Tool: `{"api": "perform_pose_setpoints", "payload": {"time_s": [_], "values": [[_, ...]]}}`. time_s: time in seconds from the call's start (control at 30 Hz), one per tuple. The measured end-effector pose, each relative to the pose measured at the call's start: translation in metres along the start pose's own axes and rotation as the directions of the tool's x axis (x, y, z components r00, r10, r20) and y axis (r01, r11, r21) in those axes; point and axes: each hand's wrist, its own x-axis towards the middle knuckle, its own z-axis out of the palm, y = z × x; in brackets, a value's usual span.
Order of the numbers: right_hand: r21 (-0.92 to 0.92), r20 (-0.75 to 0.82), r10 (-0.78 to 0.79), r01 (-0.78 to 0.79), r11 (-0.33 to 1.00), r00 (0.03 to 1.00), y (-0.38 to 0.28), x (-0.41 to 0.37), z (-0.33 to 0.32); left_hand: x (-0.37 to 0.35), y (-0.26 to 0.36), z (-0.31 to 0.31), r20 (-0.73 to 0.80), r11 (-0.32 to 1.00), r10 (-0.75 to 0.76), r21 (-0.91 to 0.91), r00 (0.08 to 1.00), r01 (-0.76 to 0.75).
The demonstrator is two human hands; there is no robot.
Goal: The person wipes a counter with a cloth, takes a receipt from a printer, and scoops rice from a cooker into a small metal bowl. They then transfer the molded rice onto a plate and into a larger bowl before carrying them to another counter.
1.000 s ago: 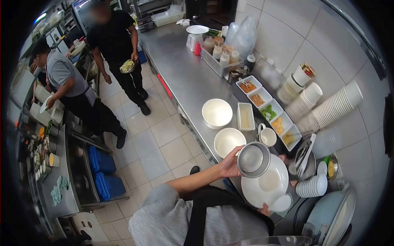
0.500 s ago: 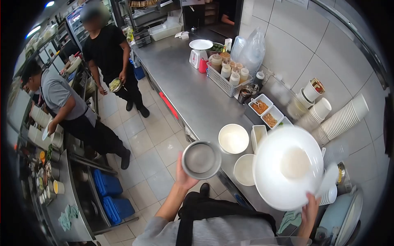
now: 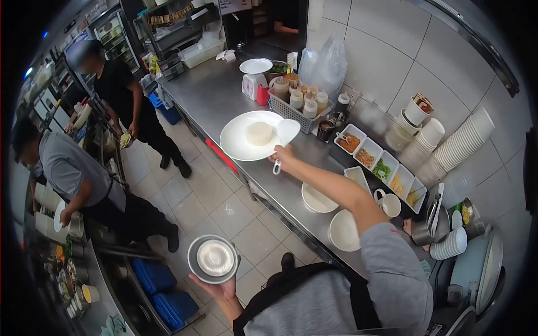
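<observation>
My right hand (image 3: 284,158) reaches far forward over the counter, gripping the near rim of a white plate (image 3: 238,137) together with a white rice paddle (image 3: 288,132). A round, flat-topped mound of rice (image 3: 259,134) sits on the plate, right of its middle. The paddle's blade overlaps the plate's right rim, and its handle points down toward me. Low on the left, my left hand (image 3: 221,288) holds a round metal bowl (image 3: 195,259) from below, over the floor in this view. The bowl's inside looks whitish and shiny in the middle.
On the steel counter (image 3: 207,92) stand a scale (image 3: 255,78), a basket of squeeze bottles (image 3: 300,103), white bowls (image 3: 344,229) and trays of toppings (image 3: 381,167). Fingers (image 3: 408,226) show beside a metal pot (image 3: 428,227). Two co-workers (image 3: 126,84) stand left across the aisle.
The plate of rice and the paddle have swung from close on my right to forward and left over the counter. The metal bowl has moved lower and left; my view has shifted.
</observation>
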Motion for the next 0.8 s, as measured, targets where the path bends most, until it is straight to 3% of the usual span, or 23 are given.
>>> {"api": "perform_pose_setpoints", "payload": {"time_s": [0.2,0.3,0.37,0.43,0.5,0.57,0.63,0.7,0.73,0.77,0.8], "values": [[0.065,-0.084,-0.013,0.018,0.998,0.996,0.05,0.061,0.023,0.0,0.0,0.0,-0.009,1.0,-0.025,0.009,1.0,0.025],[0.04,-0.065,0.07,-0.068,0.997,0.995,0.062,0.083,0.019,0.012,-0.006,0.002,-0.012,0.999,-0.044,0.027,0.999,0.044],[0.181,-0.004,0.164,-0.161,0.97,0.986,0.063,0.088,0.012,0.022,-0.015,0.009,-0.001,0.996,-0.093,0.009,0.996,0.093],[0.132,0.077,0.187,-0.196,0.972,0.979,0.045,0.078,0.003,0.032,-0.028,0.025,0.047,0.982,-0.18,-0.043,0.983,0.182],[-0.002,0.13,0.356,-0.359,0.933,0.925,0.018,0.075,-0.011,0.038,-0.039,0.036,0.107,0.966,-0.257,-0.008,0.96,0.26],[-0.313,0.116,0.257,-0.21,0.926,0.959,-0.036,0.034,-0.034,0.046,-0.052,0.043,0.144,0.931,-0.358,-0.015,0.922,0.364],[-0.575,0.223,0.003,0.129,0.808,0.975,-0.094,-0.047,-0.068,0.053,-0.065,0.046,0.178,0.888,-0.444,-0.042,0.878,0.458],[-0.625,0.453,-0.247,0.503,0.597,0.856,-0.126,-0.129,-0.116,0.059,-0.079,0.048,0.205,0.831,-0.525,-0.089,0.826,0.55],[-0.697,0.494,-0.175,0.508,0.506,0.852,-0.136,-0.17,-0.139,0.063,-0.085,0.047,0.154,0.825,-0.55,-0.049,0.821,0.563],[-0.72,0.485,-0.217,0.528,0.451,0.847,-0.132,-0.204,-0.164,0.065,-0.089,0.049,0.107,0.837,-0.542,-0.019,0.833,0.547],[-0.782,0.347,-0.199,0.4,0.478,0.916,-0.138,-0.255,-0.173,0.069,-0.096,0.051,0.076,0.834,-0.551,0.014,0.831,0.552]]}}
